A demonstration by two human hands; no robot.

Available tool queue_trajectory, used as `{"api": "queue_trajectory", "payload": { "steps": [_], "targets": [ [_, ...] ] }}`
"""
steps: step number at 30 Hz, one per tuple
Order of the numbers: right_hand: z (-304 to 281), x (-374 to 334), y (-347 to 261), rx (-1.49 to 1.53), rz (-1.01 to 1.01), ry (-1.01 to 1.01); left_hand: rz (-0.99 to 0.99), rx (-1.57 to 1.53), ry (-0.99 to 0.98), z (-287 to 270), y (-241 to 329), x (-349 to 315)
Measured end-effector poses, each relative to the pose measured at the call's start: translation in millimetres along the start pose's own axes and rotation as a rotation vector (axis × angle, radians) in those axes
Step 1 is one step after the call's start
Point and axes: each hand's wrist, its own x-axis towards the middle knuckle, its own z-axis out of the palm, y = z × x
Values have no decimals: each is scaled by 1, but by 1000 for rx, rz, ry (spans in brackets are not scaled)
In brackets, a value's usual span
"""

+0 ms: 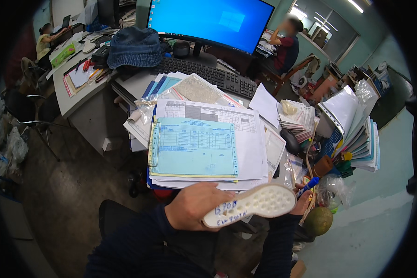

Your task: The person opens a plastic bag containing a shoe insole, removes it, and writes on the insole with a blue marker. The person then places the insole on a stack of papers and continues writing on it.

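Observation:
My left hand (190,206) is closed round the heel end of a cream shoe sole (257,202). Round hollows cover the face turned up to me, and there is blue handwriting near the heel. A blue marker pen (307,186) is gripped in my right hand (302,203), just beyond the toe end. The sole hides part of that hand, so I cannot tell if it touches the toe. Just beyond the sole lies a stack of papers (250,160) with a light-blue printed form (194,146) clipped on top.
Behind the papers are a keyboard (208,76), a lit monitor (208,21) and a denim hat (134,47). A black mouse (289,141), upright folders (363,143) and a round green fruit (318,221) crowd the right side. Two people sit at desks farther back.

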Motion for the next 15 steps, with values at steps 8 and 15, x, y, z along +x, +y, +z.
{"api": "queue_trajectory", "payload": {
  "steps": [8,15],
  "targets": [
    [4,3,3,229,174,14,-50,9,52,4,2,1],
    [5,-3,-14,127,190,-107,-159,20,182,-14,-4,10]
  ]
}}
